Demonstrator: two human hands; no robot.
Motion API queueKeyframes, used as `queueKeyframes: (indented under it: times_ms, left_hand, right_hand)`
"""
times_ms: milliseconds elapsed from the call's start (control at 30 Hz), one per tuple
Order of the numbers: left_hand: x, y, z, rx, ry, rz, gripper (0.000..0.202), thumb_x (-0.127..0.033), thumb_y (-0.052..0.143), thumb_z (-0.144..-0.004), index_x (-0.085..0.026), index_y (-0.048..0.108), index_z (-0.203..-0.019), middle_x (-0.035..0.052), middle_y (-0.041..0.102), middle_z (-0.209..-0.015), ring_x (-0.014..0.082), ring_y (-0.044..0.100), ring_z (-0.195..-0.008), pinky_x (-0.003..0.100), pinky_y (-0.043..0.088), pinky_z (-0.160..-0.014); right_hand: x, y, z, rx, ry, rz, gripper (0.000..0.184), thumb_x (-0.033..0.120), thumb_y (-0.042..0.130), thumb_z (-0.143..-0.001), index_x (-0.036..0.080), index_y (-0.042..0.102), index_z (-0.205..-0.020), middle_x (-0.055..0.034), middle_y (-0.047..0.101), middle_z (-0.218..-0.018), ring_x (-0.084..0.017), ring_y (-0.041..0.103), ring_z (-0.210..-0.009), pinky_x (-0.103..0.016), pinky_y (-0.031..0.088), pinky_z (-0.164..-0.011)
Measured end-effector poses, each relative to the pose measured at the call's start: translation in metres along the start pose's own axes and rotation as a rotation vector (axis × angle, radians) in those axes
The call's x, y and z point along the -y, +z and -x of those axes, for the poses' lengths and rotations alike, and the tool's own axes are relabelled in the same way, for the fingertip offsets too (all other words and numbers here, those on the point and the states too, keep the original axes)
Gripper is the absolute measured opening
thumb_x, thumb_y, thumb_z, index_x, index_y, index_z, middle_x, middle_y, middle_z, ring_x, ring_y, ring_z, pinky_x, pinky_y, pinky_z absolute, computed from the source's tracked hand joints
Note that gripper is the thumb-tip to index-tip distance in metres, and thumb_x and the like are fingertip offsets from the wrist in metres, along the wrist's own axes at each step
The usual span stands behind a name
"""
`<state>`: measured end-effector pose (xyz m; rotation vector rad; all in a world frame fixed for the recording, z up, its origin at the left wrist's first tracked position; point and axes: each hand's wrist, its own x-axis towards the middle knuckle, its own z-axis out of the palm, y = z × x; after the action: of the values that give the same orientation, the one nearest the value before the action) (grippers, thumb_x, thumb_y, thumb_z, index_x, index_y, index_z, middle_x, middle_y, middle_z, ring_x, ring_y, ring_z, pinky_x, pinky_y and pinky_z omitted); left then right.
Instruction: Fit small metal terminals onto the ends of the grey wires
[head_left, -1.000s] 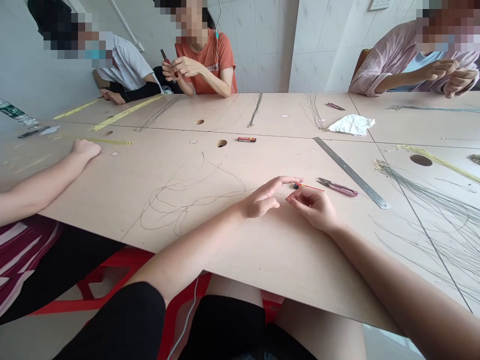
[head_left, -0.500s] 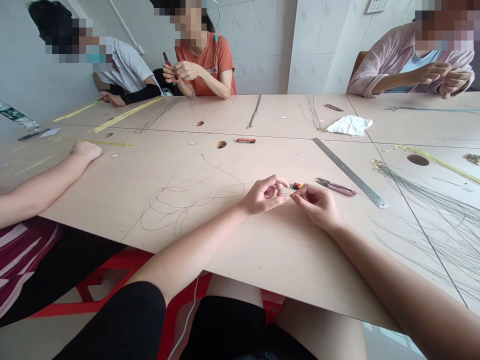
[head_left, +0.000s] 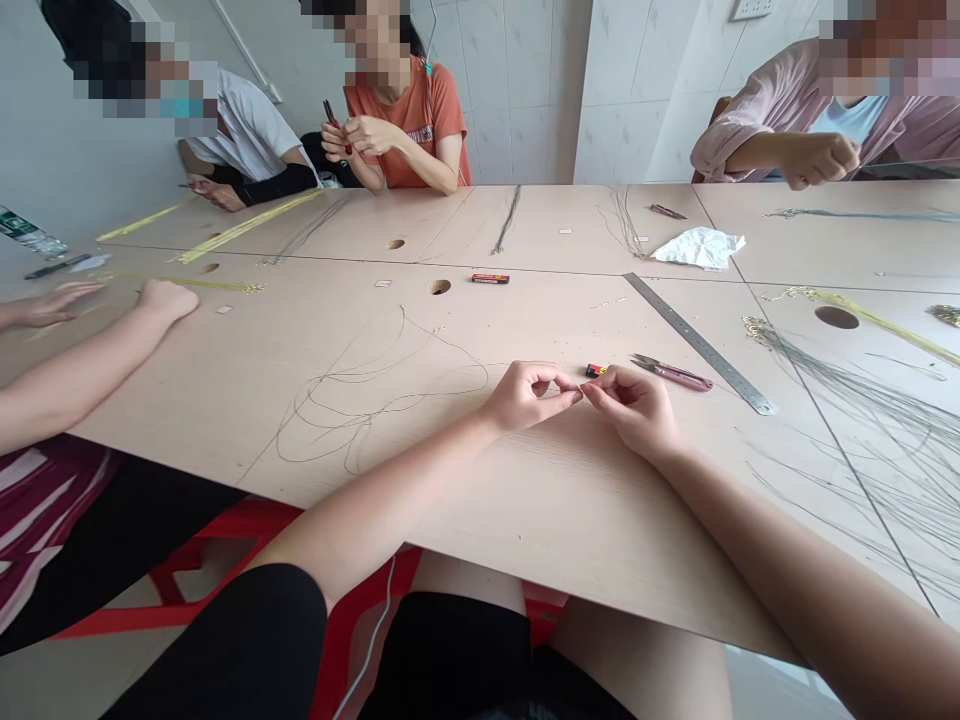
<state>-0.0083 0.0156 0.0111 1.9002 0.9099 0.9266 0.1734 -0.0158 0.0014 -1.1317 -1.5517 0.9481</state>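
Fingertips (head_left: 589, 389) of left hand (head_left: 525, 396) and right hand (head_left: 628, 410) pinched closed, almost touching, anything held too fine to tell; small red-and-black case (head_left: 595, 370) just beyond, long axis running sideways, nearer right hand.

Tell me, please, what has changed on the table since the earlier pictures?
The left hand and right hand have moved together, their fingertips now meeting beside the small red-and-black object; whether they hold anything is too fine to tell. A co-worker's hand has come in at the far left. The snips and steel ruler stayed put.
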Motion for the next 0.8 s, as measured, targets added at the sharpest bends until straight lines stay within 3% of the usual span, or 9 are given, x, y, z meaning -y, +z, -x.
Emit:
queueKeyframes:
  times_ms: [133,333,467,567,667,800]
  left_hand:
    - [0.005,-0.001,0.0,0.005,-0.042,0.059,0.024,-0.04,0.069,-0.075,-0.016,0.072,-0.07,-0.0024,0.047,-0.051,0.0067,0.026,-0.046,0.025,0.018,-0.046]
    - [0.003,0.0,-0.001,-0.008,-0.114,0.15,0.027,-0.039,0.069,-0.073,-0.016,0.068,-0.061,-0.0011,0.052,-0.049,0.0072,0.033,-0.045,0.025,0.022,-0.045]
    - [0.0,-0.001,-0.002,-0.08,-0.13,0.172,0.026,-0.036,0.07,-0.072,-0.015,0.066,-0.057,0.0002,0.056,-0.052,0.0075,0.038,-0.046,0.024,0.026,-0.046]
    - [0.001,-0.002,-0.003,-0.129,-0.152,0.199,0.028,-0.037,0.071,-0.07,-0.015,0.064,-0.055,0.0,0.055,-0.051,0.0076,0.038,-0.046,0.024,0.028,-0.046]
    - [0.002,-0.003,-0.004,-0.167,-0.166,0.241,0.028,-0.037,0.072,-0.069,-0.015,0.063,-0.054,0.0001,0.056,-0.052,0.0082,0.041,-0.049,0.024,0.031,-0.048]
    - [0.003,-0.003,-0.006,-0.215,-0.169,0.301,0.028,-0.036,0.074,-0.068,-0.016,0.062,-0.053,-0.0007,0.055,-0.051,0.0085,0.043,-0.051,0.024,0.032,-0.05]
  right_hand:
    - [-0.002,0.0,-0.001,0.001,0.0,0.002,0.036,0.05,0.065,-0.079,0.018,0.057,-0.064,0.0011,0.048,-0.058,-0.01,0.037,-0.055,-0.026,0.028,-0.051]
    - [-0.002,0.002,-0.001,0.005,-0.013,0.076,0.034,0.051,0.06,-0.083,0.019,0.065,-0.073,-0.0003,0.05,-0.06,-0.012,0.04,-0.056,-0.027,0.029,-0.051]
    - [0.001,-0.006,-0.007,-0.223,0.004,0.245,0.026,0.043,0.059,-0.084,0.019,0.065,-0.075,0.003,0.038,-0.053,-0.012,0.034,-0.05,-0.028,0.027,-0.05]
    - [-0.001,-0.019,-0.013,-0.363,-0.038,0.452,0.024,0.038,0.055,-0.085,0.02,0.064,-0.073,0.0005,0.043,-0.056,-0.014,0.04,-0.054,-0.029,0.031,-0.053]
    - [-0.01,-0.029,-0.017,-0.333,-0.112,0.698,0.024,0.035,0.05,-0.087,0.021,0.067,-0.079,-0.0062,0.055,-0.07,-0.02,0.05,-0.069,-0.033,0.037,-0.062]
    - [-0.022,-0.03,-0.017,-0.151,-0.211,0.878,0.026,0.038,0.051,-0.089,0.021,0.071,-0.092,-0.0116,0.062,-0.089,-0.027,0.053,-0.087,-0.04,0.041,-0.073]
